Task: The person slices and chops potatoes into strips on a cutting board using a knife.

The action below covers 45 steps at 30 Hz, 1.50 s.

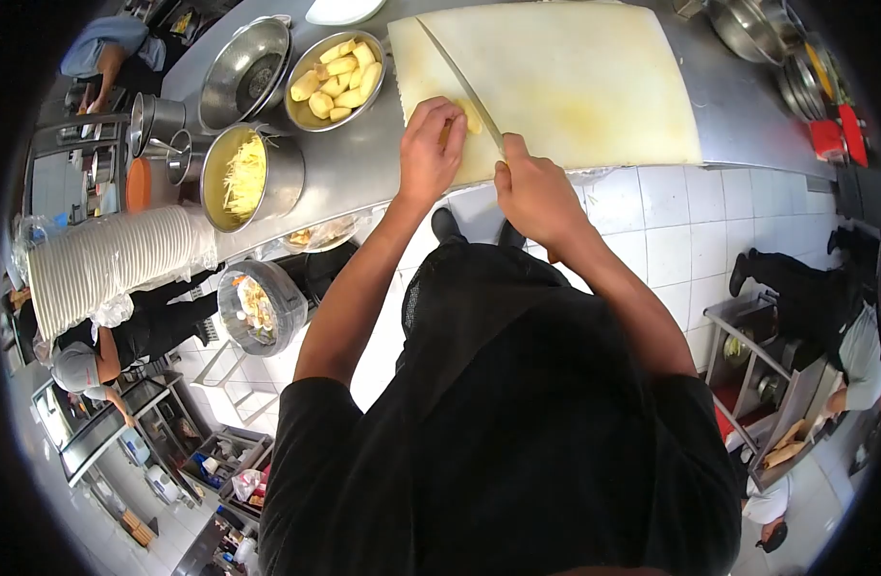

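Note:
My right hand (538, 192) is closed round the handle of a long knife (460, 80), whose blade points up and left over the white cutting board (613, 67). At the board's near left edge my left hand (432, 152) has its fingers bent over a yellow potato piece (471, 116), beside the blade. Left of the board, a metal bowl (295, 112) holds several peeled potatoes (337, 81). Thin yellow strips (243, 178) lie in a deeper metal bowl (285, 180) nearer to me.
An empty metal colander (231, 80) sits at the back left. A long stack of white plates (119, 264) lies along the counter's left end. Below the counter edge stands a waste bin (285, 322). Metal bowls (755, 34) and a red object (826, 140) are at the right. Other people stand on both sides.

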Available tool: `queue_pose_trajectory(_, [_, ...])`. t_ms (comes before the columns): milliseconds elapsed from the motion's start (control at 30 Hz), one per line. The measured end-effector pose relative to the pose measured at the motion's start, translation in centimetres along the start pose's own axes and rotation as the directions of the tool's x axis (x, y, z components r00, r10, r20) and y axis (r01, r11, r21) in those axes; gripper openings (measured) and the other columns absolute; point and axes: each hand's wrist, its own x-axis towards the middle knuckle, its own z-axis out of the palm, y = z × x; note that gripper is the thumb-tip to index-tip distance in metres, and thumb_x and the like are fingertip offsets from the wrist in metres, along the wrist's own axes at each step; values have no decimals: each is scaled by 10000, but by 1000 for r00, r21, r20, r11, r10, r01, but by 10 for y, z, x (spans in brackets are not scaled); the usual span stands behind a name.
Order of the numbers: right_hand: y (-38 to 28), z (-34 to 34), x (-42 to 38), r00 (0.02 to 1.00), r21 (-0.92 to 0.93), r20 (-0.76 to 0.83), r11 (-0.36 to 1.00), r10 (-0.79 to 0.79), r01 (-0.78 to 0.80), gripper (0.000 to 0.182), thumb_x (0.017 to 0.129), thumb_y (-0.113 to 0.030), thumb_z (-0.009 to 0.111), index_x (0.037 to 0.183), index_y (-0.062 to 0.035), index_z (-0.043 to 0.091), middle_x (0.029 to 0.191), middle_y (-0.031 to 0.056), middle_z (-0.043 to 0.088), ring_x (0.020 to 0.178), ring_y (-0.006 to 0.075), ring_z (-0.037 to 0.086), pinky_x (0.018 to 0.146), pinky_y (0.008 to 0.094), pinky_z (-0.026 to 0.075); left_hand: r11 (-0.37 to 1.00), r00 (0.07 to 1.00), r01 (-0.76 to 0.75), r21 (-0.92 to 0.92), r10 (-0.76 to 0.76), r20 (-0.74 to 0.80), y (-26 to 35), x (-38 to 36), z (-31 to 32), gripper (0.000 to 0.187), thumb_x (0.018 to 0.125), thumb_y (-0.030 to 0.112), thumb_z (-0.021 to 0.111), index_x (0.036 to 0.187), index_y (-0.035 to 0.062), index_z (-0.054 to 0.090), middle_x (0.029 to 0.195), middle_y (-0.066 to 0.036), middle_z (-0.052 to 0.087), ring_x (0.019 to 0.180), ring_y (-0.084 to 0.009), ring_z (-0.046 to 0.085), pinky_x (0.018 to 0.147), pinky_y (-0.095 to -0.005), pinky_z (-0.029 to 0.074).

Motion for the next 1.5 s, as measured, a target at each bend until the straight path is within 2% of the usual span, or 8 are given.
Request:
queue_pose_trajectory(67, [2,1,-4,999,-15,-22,999,-36,35,316,989,-164,447,1225,46,428,757,294,633,771,493,621,743,572,458,1000,1000,11,-6,-11,-5,1,0,1,73,856,21,680,917,-14,659,988,-128,644,830,-291,657,744,-353,542])
queue_pose_trajectory(167, [-3,1,-6,994,-18,-63,996,-88,87,227,941,-125,486,1074,57,456,738,302,632,756,484,632,737,577,479,997,999,52,-54,-52,5,4,1,1,78,850,21,684,917,-11,660,982,-131,644,841,-303,653,748,-365,537])
queue_pose_trajectory(467, [-7,5,-4,998,-67,-44,997,-49,46,184,923,-95,493,1031,48,450,737,298,635,761,480,638,736,559,496,999,999,42,-19,-41,11,4,1,0,76,852,19,680,920,-10,665,984,-122,650,857,-302,653,755,-362,534])
queue_pose_trajectory(667, [-9,4,-8,997,-80,-56,995,-59,55,185,933,-107,486,1036,40,442,739,298,633,768,483,635,730,567,490,999,1000,-17,47,17,2,3,2,-2,77,858,-6,656,934,-11,674,981,-126,658,858,-305,652,763,-360,530])
queue_pose_trajectory(867, [-8,-10,-17,999,-41,-41,999,3,-5,206,949,-133,476,1062,38,445,751,310,630,763,493,622,729,591,461,999,999,33,12,-33,19,4,0,-3,101,865,-15,655,964,-5,673,1031,-135,662,890,-275,667,795,-332,542])
queue_pose_trajectory(1067, [-6,-6,-18,998,3,-43,999,-54,55,204,950,-131,472,1053,44,454,750,316,626,766,497,618,744,585,461,999,999,34,9,-35,21,1,0,-3,99,865,-24,650,961,-5,670,1036,-129,664,877,-272,669,774,-331,546])
queue_pose_trajectory(1500, [-8,-6,-14,999,-32,-24,999,-32,31,184,931,-121,486,1010,43,455,751,321,629,759,508,617,734,590,465,999,998,47,9,-47,32,1,0,-2,89,869,-15,661,955,-1,678,1024,-118,663,859,-258,667,779,-323,538])
